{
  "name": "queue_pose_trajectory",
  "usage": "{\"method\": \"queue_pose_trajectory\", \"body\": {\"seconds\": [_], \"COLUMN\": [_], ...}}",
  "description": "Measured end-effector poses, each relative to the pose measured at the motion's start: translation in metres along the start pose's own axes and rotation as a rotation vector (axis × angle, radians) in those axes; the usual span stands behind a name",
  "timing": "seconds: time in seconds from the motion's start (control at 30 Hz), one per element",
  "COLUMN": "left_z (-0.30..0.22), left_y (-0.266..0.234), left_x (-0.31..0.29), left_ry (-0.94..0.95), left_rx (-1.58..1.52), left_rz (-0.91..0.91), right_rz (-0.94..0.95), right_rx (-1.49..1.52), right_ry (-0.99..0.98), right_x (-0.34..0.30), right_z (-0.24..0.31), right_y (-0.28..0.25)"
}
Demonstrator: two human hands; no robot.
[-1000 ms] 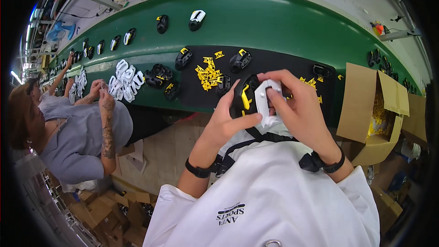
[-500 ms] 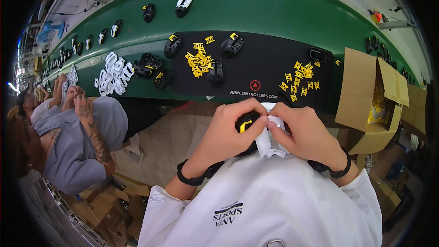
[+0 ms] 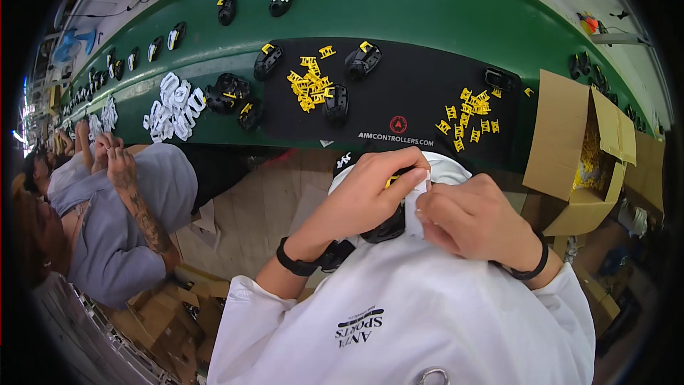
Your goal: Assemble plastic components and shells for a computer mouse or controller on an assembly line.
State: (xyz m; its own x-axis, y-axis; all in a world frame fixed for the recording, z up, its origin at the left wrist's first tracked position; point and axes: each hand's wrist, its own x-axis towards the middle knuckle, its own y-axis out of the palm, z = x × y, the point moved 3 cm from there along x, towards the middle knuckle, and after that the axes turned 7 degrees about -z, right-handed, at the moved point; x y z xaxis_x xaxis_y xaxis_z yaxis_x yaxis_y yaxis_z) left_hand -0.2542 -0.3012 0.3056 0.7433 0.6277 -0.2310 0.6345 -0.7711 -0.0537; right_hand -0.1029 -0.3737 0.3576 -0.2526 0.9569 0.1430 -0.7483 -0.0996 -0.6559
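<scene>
My left hand [image 3: 376, 194] and my right hand [image 3: 472, 215] meet in front of my white shirt, fingers closed. Both pinch a thin white sheet [image 3: 415, 212], whose upper edge stands between the fingertips. Under my left hand lies a black rounded housing [image 3: 385, 230], mostly covered by the fingers; whether it is held or resting on my lap is unclear. On the black mat, similar black housings with yellow tips [image 3: 363, 60] stand around a pile of yellow clips [image 3: 309, 84]. A second group of yellow clips [image 3: 467, 115] lies to the right.
White plastic frames [image 3: 173, 108] are heaped left of the mat [image 3: 399, 89]. More housings [image 3: 282, 0] line the green bench [image 3: 427, 0]. An open cardboard box [image 3: 559, 142] of yellow parts stands at right. A co-worker [image 3: 142, 199] sits close on the left, other cartons behind.
My hands have shifted slightly, the right fingers curling further in over the white sheet. The black housing is now more hidden by my left hand. More white cloth shows beyond my hands.
</scene>
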Motion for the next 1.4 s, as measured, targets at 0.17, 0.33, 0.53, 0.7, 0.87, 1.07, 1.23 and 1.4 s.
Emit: {"method": "queue_pose_trajectory", "body": {"seconds": [0.17,0.33,0.53,0.7,0.87,1.07,1.23,1.4], "left_z": [-0.005,0.004,-0.004,0.013,0.018,0.000,0.000,-0.020], "left_y": [-0.005,-0.014,-0.035,-0.050,-0.041,-0.031,-0.024,-0.013], "left_x": [-0.005,-0.001,0.018,0.036,0.041,0.042,0.045,0.051], "left_ry": [-0.040,-0.035,-0.010,-0.054,0.064,0.095,0.236,0.323], "left_rx": [-0.110,-0.203,-0.502,-0.907,-1.246,-0.949,-0.773,-0.884], "left_rz": [-0.060,-0.224,-0.379,-0.455,-0.299,-0.339,-0.389,-0.403], "right_rz": [0.054,0.002,-0.074,-0.166,-0.223,-0.314,-0.428,-0.460], "right_rx": [0.115,0.615,1.108,0.998,0.646,0.127,0.000,0.048], "right_ry": [0.217,0.444,0.682,0.642,0.615,0.293,0.137,0.030], "right_x": [0.007,0.007,0.020,0.034,0.045,0.051,0.061,0.060], "right_z": [-0.017,-0.028,-0.042,-0.046,-0.043,-0.035,-0.020,-0.021], "right_y": [-0.009,-0.001,-0.009,-0.030,-0.032,-0.021,-0.016,-0.019]}}
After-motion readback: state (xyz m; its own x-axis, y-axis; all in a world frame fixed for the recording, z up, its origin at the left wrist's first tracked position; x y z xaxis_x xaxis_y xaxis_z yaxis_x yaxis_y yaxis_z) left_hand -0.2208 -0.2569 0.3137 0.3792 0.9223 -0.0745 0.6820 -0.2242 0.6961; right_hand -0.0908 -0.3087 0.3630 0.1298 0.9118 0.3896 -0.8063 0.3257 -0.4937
